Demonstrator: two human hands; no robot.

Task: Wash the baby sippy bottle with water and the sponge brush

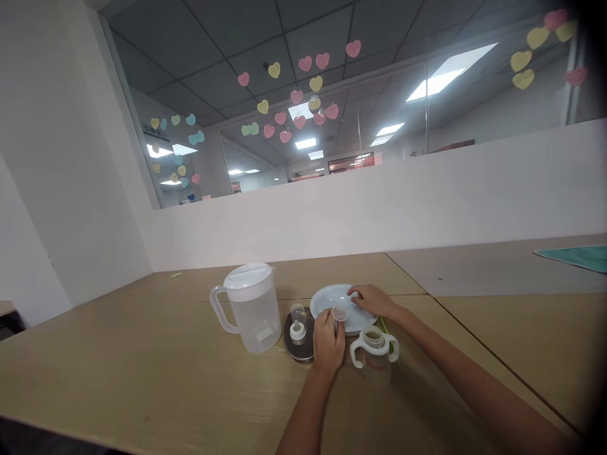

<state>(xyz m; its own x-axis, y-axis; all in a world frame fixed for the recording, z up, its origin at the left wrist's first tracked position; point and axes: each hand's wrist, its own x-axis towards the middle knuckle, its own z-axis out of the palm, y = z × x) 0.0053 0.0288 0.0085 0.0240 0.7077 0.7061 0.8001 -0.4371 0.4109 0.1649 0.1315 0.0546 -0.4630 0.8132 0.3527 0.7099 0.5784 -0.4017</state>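
My left hand [329, 339] is closed, with a small round clear disc [339, 313] with reddish marks at its fingertips. My right hand [373, 300] reaches over a white dish [327, 294], its fingers bent down at the dish; what they hold, if anything, is too small to make out. In front of the dish stands a clear baby bottle [377, 365] with two white handles and no top on it. Left of my left hand, a dark oval tray [307, 347] carries a white bottle nipple with its collar [298, 331] and a clear dome cap [298, 313].
A translucent lidded pitcher [258, 316] stands left of the tray, its handle to the left. Something thin and green [384, 325] shows behind the bottle. A teal mat [576, 258] lies far right. A white wall [284, 221] with a window rises behind the wooden table [190, 385].
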